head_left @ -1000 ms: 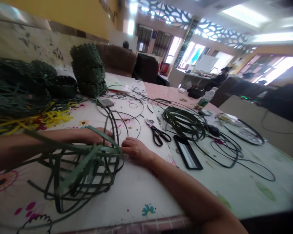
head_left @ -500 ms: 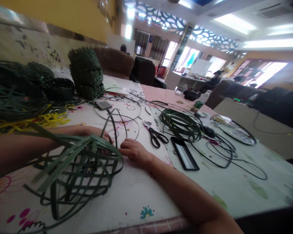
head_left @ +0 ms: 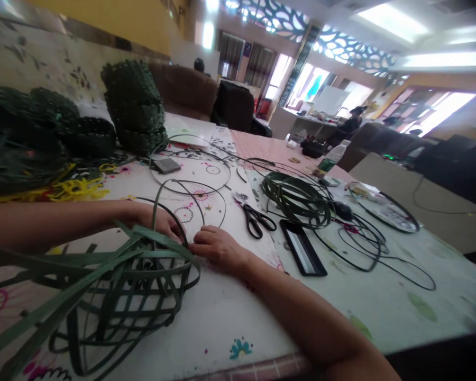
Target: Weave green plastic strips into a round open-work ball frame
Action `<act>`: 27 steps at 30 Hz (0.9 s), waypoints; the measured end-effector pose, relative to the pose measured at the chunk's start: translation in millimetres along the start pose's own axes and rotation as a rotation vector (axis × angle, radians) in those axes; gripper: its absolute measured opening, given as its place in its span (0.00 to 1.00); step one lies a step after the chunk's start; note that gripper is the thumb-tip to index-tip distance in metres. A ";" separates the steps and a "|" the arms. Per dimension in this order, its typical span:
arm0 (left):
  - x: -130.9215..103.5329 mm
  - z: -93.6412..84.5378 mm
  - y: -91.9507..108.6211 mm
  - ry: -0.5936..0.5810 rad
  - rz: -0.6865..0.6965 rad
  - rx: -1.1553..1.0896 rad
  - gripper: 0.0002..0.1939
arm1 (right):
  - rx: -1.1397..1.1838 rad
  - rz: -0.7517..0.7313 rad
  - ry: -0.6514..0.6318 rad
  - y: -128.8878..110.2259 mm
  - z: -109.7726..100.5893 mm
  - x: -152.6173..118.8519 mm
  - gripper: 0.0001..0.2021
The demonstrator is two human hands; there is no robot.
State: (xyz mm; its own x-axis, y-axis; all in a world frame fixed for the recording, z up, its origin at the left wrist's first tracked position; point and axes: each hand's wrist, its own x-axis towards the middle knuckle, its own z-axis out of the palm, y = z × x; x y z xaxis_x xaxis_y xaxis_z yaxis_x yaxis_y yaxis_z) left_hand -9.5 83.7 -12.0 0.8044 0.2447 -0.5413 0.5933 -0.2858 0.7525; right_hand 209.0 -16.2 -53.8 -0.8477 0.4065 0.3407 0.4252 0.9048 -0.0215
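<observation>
A partly woven basket (head_left: 143,296) of dark green flat strips lies on the flowered tablecloth in front of me, with long loose strips fanning out to the lower left. My right hand (head_left: 218,247) is closed at the basket's far right rim, its fingertips pinching the strips there. Behind the rim is my left hand (head_left: 162,222), its fingers bent around a strip that curves up; the loose strips partly hide that hand. Some thin strips arch up from the rim between both hands.
Black-handled scissors (head_left: 256,218) lie right of my hands, near a coil of green strip (head_left: 295,198) and a black-framed tray (head_left: 303,248). Finished woven baskets (head_left: 135,106) stand at the back left by yellow strips (head_left: 77,188). A grey block (head_left: 167,165) lies beyond my left hand.
The basket has tilted, and its loose strips have swung down and to the left. My left hand has shifted slightly at the rim; the right has hardly moved.
</observation>
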 end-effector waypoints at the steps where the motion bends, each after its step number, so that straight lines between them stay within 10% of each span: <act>1: 1.6 0.6 -2.7 -0.041 -0.004 -0.038 0.21 | -0.001 -0.002 -0.003 -0.2 -0.3 0.3 0.10; 15: 3.1 20.5 4.7 0.042 -0.044 -0.109 0.10 | -0.011 0.009 0.040 -3.5 -0.3 0.8 0.10; 27: -0.1 8.3 -9.8 0.040 0.032 -0.153 0.23 | -0.027 0.026 -0.008 -2.7 -3.7 -0.2 0.08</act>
State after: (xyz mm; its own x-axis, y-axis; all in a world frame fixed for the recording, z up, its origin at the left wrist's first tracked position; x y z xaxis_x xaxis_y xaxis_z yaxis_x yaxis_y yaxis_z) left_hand -15.1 78.7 -22.5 0.8192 0.2754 -0.5030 0.5535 -0.1501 0.8192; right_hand 209.2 -19.2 -50.3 -0.8387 0.4311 0.3328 0.4555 0.8902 -0.0052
